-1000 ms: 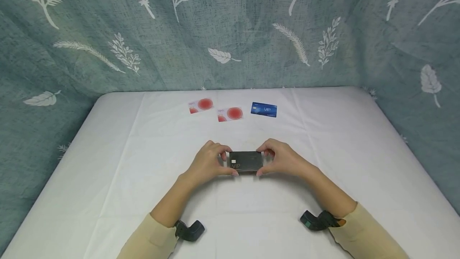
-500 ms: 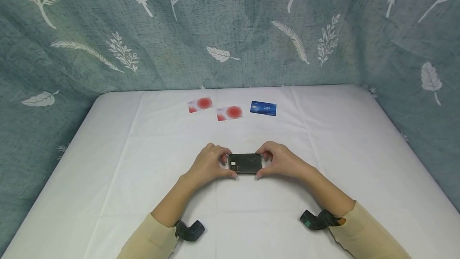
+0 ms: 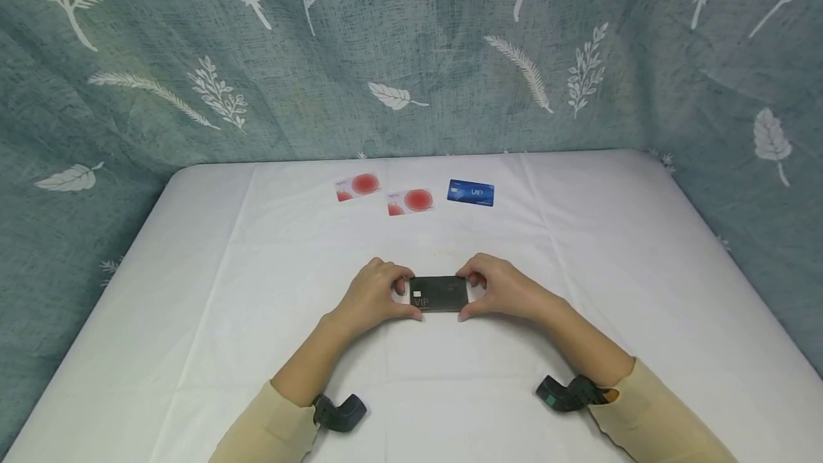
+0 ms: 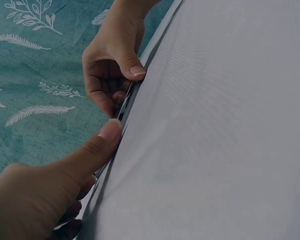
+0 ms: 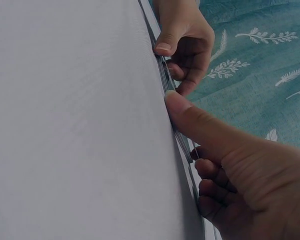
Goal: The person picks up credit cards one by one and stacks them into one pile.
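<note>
A stack of cards (image 3: 439,294) lies flat near the middle of the table, its top card black with "VIP" lettering and a small light chip. My left hand (image 3: 376,290) pinches its left end, thumb on the near edge and fingers on the far edge. At the opposite end, my right hand (image 3: 504,284) holds it the same way. Layered edges of the stack (image 5: 182,142) show between thumb and fingers in the right wrist view. The left thumb (image 4: 97,147) presses the near edge in the left wrist view. How many cards are stacked cannot be told.
Beyond the hands lie two pale cards with red circles, one at left (image 3: 357,187) and one nearer the middle (image 3: 411,201). A blue VIP card (image 3: 471,193) lies to their right. A white cloth covers the table (image 3: 225,320); a green leaf-patterned curtain (image 3: 437,56) hangs behind.
Both hands and the stack of cards have shifted slightly down in the head view, and the stack now looks flatter on the table. The three cards beyond stay put.
</note>
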`<action>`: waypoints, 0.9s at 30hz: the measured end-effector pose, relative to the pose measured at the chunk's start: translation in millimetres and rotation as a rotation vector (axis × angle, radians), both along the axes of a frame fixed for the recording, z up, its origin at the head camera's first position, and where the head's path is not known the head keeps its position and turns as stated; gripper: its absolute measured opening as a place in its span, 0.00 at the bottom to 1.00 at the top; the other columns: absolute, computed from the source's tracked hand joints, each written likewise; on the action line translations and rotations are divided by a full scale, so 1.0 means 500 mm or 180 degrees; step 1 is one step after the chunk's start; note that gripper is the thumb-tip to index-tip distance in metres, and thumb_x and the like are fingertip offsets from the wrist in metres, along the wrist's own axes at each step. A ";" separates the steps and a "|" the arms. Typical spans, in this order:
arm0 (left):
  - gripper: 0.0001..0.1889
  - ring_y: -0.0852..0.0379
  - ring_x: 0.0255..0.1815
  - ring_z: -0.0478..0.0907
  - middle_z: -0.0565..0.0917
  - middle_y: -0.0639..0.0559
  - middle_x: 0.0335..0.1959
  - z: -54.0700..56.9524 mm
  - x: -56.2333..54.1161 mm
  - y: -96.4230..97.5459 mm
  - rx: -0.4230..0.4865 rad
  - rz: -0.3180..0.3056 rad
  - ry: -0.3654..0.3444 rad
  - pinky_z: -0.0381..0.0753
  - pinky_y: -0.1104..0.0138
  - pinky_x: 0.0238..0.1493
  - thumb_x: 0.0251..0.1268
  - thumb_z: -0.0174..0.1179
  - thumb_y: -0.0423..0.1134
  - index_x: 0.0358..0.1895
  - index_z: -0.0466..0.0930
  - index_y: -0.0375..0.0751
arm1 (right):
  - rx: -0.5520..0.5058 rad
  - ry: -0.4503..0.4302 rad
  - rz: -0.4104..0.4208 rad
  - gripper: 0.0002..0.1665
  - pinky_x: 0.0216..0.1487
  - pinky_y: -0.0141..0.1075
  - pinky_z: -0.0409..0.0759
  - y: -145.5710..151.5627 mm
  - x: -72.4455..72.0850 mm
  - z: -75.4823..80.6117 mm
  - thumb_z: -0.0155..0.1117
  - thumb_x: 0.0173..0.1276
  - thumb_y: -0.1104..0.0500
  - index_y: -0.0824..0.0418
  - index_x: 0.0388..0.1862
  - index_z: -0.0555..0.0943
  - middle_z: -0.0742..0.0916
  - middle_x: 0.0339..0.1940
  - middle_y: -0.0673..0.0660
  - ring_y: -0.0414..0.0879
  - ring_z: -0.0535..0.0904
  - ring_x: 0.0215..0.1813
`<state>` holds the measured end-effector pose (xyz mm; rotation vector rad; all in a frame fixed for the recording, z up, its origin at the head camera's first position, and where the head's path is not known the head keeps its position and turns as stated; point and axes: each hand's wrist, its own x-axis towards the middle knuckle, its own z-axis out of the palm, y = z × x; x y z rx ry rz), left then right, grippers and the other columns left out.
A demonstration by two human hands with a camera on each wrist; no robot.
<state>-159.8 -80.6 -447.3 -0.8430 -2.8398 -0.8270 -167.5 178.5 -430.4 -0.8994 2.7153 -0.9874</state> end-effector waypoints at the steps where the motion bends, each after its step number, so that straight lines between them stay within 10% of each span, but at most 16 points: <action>1: 0.32 0.62 0.32 0.63 0.73 0.62 0.25 0.000 0.000 0.000 0.0006 0.0002 -0.0011 0.64 0.70 0.35 0.31 0.77 0.57 0.42 0.82 0.43 | 0.0005 0.0002 0.0006 0.37 0.38 0.31 0.72 0.000 -0.001 0.000 0.82 0.38 0.48 0.65 0.46 0.80 0.80 0.34 0.51 0.41 0.72 0.36; 27: 0.32 0.62 0.33 0.65 0.75 0.63 0.26 -0.006 -0.003 -0.001 0.0169 0.0036 -0.0205 0.66 0.68 0.38 0.32 0.78 0.54 0.44 0.82 0.42 | -0.0009 -0.0087 -0.0002 0.34 0.36 0.31 0.70 0.008 -0.006 -0.004 0.82 0.39 0.50 0.62 0.44 0.79 0.78 0.31 0.50 0.41 0.69 0.34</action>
